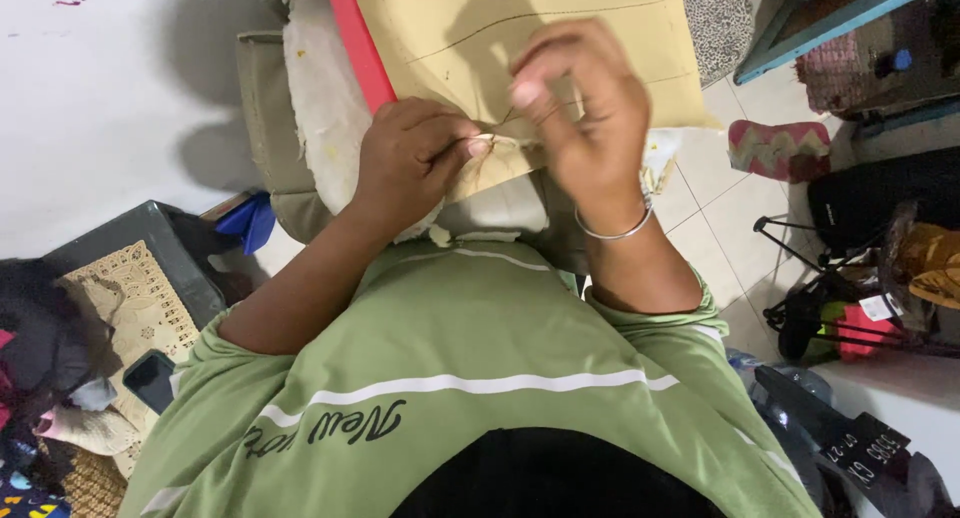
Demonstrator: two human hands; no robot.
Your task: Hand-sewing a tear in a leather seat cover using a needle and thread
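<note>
A tan piece of fabric (560,23) with dark drawn lines lies over a white padded cushion (320,108) in front of me, a red strip (357,43) along its left edge. My left hand (410,163) pinches the near edge of the tan fabric at a small fold. My right hand (585,113), with a silver bangle on the wrist, is closed just beside it, fingertips pinched together over the same edge; a thin thread seems to run between them. I cannot make out a needle.
A dark box (160,243) with a beige patterned cloth (135,298) and a phone (152,378) sits at the left. Tiled floor (720,208), a red-and-cream patterned item (780,148), a blue-framed shelf (830,23) and dark bags (880,198) are at the right.
</note>
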